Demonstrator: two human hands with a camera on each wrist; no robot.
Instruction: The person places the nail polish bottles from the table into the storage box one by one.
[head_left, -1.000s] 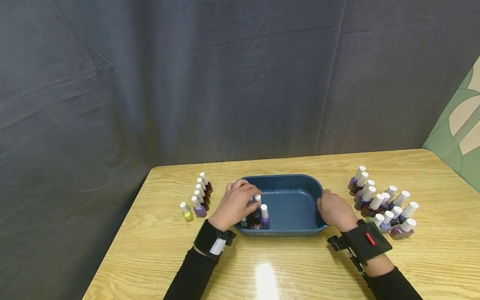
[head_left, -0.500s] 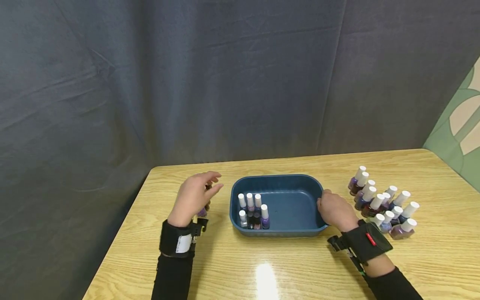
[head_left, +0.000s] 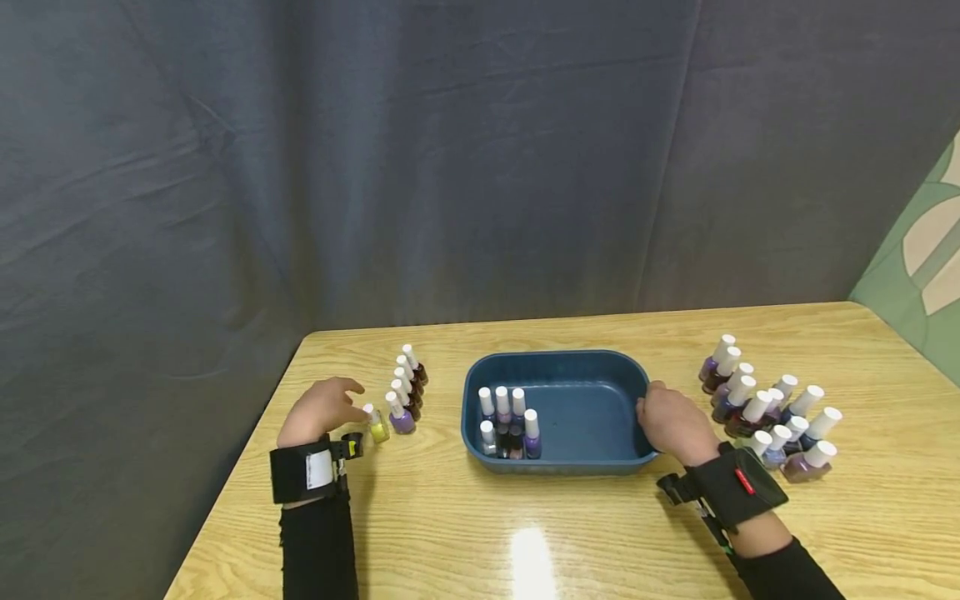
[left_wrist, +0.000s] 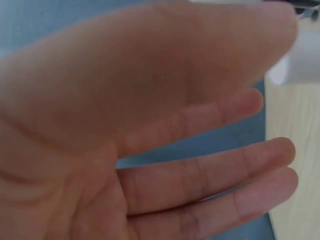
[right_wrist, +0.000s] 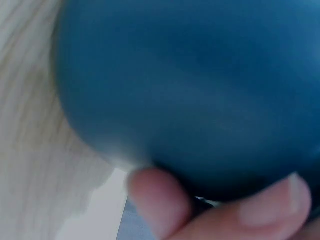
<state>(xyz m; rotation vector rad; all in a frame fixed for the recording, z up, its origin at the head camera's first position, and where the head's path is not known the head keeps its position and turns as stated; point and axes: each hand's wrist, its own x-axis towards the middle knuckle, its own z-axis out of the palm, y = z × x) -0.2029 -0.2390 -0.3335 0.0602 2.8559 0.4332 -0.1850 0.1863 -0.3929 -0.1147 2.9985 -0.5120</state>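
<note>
My left hand hovers at the left of the table beside a yellow nail polish bottle. Its fingers are extended and hold nothing; in the left wrist view a blurred white cap shows past the thumb. A purple nail polish bottle and several dark ones stand in a slanting line just to the right. My right hand grips the right end of the blue tray, thumb and finger at its rim in the right wrist view. Several nail polish bottles stand in the tray's left end.
Right of my right hand stands a cluster of nail polish bottles with white caps, close to the wrist band. The wooden table ends at a grey curtain behind.
My left hand has left the bottles in the tray and moved left, past the line of bottles, to the yellow one. The right hand stays on the tray.
</note>
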